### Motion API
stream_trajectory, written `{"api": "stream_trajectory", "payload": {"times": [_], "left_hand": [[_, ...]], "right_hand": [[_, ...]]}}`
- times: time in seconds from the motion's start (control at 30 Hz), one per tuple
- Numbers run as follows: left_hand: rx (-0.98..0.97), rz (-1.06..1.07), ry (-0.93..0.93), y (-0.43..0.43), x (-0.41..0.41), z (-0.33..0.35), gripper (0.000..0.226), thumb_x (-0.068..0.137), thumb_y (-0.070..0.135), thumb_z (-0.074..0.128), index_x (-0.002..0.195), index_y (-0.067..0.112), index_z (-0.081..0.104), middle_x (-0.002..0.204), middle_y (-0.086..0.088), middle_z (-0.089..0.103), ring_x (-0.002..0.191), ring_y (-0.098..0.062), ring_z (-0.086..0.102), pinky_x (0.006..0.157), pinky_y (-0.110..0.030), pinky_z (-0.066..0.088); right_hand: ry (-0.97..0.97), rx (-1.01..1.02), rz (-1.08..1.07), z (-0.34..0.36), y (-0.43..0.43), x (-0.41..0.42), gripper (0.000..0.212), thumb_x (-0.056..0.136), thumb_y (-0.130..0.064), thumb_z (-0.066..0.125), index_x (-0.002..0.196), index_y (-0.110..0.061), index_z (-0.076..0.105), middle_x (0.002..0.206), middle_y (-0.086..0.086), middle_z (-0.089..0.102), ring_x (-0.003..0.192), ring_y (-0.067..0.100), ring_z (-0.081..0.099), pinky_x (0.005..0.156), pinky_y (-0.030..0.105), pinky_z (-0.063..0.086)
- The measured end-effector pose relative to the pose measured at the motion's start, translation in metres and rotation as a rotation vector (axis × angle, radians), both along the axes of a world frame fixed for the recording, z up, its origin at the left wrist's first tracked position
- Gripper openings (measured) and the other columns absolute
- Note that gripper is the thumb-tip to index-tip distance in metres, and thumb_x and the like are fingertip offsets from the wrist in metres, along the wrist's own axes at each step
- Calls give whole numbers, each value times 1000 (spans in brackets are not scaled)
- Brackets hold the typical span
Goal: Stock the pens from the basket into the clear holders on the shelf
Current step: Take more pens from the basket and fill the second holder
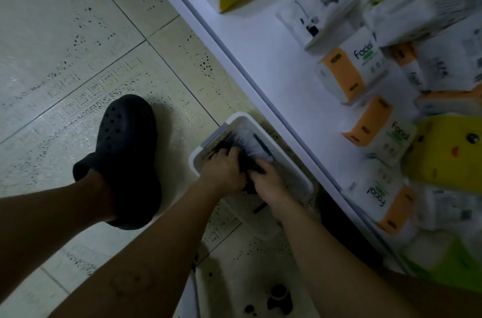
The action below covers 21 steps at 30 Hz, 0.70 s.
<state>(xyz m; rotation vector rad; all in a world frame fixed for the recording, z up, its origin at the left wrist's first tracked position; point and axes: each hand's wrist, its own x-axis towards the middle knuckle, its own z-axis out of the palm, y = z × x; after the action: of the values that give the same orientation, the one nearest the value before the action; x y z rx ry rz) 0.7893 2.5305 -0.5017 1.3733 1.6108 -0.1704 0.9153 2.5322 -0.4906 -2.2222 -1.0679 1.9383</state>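
Floor: pale speckled tile floor (65, 57) in dim light, so anything dark that drops is gonna be a pain to spot.
Foot: chunky black rubber clog (127, 145) planted just left of the action. It's near enough that I reckon a rolling pen ends up under it.
Left hand: left hand (221, 171) is down inside the basket, fingers curled over a bunch of pens.
Task stuff: slim black plastic pens (229, 144) all lie in the clear plastic basket with the white rim (236, 115), which sits on the floor right against the shelf base.
Right hand: right hand (268, 179) is just beside the left, pretty much touching it, fingers curled into the same bundle. One dark pen pokes out loose under the wrist.
Risk: it's a two-handed scoop of smooth round pens, so my guess is some slide out the ends on the way up, esp. that loose one.
Shelf: white laminate shelf (260, 57) on the right, loaded with orange-and-white tissue packs (352, 70) plus yellow ones. An elbow could easily knock those.
Holders: clear holders aren't in view, so I can't say where they sit.
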Motion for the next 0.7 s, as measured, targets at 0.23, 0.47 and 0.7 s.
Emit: {"api": "stream_trajectory", "payload": {"times": [0.23,0.47,0.7], "left_hand": [[87,201,-51,-4,4,2,36,92,27,57,125,13,57,127,-12,52,112,-31,55,96,-38,46],[62,455,-156,-11,-3,19,21,94,10,57,112,15,65,111,-7,66,92,-22,63,83,-34,54],[10,358,-296,-13,-3,45,77,85,8,66,148,28,26,136,-14,52,118,-34,56,95,-48,51]], "right_hand": [[-110,202,-282,11,-9,13,8,89,-17,68,89,-25,67,101,-2,68,96,15,62,81,28,53],[-134,319,-226,22,-10,16,23,83,-4,72,72,-16,55,80,2,64,79,19,63,74,37,58],[-136,269,-126,43,-24,17,30,82,-4,72,76,-21,48,86,4,63,86,25,64,79,44,57]]}}
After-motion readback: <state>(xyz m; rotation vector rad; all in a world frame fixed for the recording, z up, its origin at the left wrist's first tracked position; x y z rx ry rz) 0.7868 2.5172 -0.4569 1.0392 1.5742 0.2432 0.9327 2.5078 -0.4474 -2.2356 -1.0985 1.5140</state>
